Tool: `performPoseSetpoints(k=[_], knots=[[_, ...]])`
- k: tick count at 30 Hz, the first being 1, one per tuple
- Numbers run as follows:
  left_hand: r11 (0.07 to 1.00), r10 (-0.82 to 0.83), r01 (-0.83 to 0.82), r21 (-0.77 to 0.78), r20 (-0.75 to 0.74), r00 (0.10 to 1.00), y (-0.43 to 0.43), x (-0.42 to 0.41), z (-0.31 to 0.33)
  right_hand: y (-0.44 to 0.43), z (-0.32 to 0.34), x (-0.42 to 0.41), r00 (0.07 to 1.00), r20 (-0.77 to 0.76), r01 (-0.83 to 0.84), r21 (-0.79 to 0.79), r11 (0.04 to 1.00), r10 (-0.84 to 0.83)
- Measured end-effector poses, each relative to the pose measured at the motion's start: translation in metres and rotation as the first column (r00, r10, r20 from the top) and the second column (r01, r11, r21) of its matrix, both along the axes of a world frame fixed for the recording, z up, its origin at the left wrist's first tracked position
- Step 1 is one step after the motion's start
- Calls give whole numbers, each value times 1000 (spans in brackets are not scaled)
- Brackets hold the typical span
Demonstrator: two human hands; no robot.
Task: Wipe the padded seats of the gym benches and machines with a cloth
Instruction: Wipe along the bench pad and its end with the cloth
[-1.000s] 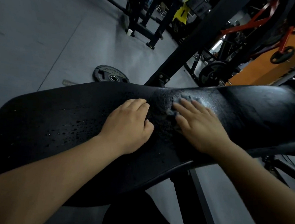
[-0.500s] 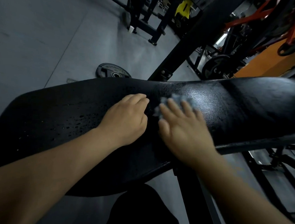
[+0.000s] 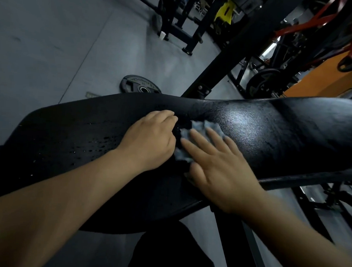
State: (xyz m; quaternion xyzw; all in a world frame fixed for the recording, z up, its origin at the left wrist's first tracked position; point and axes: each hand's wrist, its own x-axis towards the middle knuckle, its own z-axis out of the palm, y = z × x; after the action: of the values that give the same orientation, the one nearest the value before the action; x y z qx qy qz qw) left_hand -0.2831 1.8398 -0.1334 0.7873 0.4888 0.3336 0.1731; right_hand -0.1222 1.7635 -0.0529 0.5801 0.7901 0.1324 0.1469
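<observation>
A long black padded bench seat (image 3: 272, 127) runs across the view, shiny and wet on the right, with water droplets on the left part. A grey-blue cloth (image 3: 193, 130) lies crumpled at the seat's middle. My right hand (image 3: 216, 167) presses flat on the cloth with straight, spread fingers. My left hand (image 3: 150, 140) rests on the pad just left of the cloth, its fingers bent with the tips at the cloth's dark edge; whether it pinches the cloth is hidden.
A black weight plate (image 3: 140, 86) lies on the grey floor behind the bench. A black steel upright (image 3: 231, 53) rises behind the seat. Racks, a loaded plate (image 3: 262, 82) and an orange wall stand at the back right. My dark trouser leg (image 3: 172, 252) is below.
My right hand has slid the cloth leftward along the seat until it meets my left hand. The left hand stayed in place. The wiped patch on the right now shines.
</observation>
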Motion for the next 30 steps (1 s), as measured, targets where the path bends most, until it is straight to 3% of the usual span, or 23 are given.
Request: performPoseSetpoints(k=[6, 8, 12, 16, 20, 25, 30], knots=[[1000, 3, -3, -28, 0, 1000, 0, -1, -1, 97, 22, 18, 975, -9, 224, 79, 971, -224], [999, 9, -10, -30, -9, 1000, 2, -1, 0, 117, 8, -6, 982, -17, 190, 83, 978, -190], [997, 50, -51, -52, -13, 999, 9, -7, 0, 79, -8, -21, 999, -46, 20, -21, 1000, -21], [998, 34, -36, -50, -26, 999, 11, -13, -5, 94, 14, 16, 996, -28, 88, 5, 996, -87], [998, 37, -38, -54, -16, 999, 9, -13, -7, 141, 4, -10, 981, -21, 192, 64, 979, -191], [997, 60, -60, -43, -6, 998, 11, -13, -7, 60, -7, -17, 998, -27, -53, -30, 998, 52], [998, 43, -43, -45, -10, 999, 9, -14, -8, 89, 16, 12, 990, -14, 144, 40, 989, -144]])
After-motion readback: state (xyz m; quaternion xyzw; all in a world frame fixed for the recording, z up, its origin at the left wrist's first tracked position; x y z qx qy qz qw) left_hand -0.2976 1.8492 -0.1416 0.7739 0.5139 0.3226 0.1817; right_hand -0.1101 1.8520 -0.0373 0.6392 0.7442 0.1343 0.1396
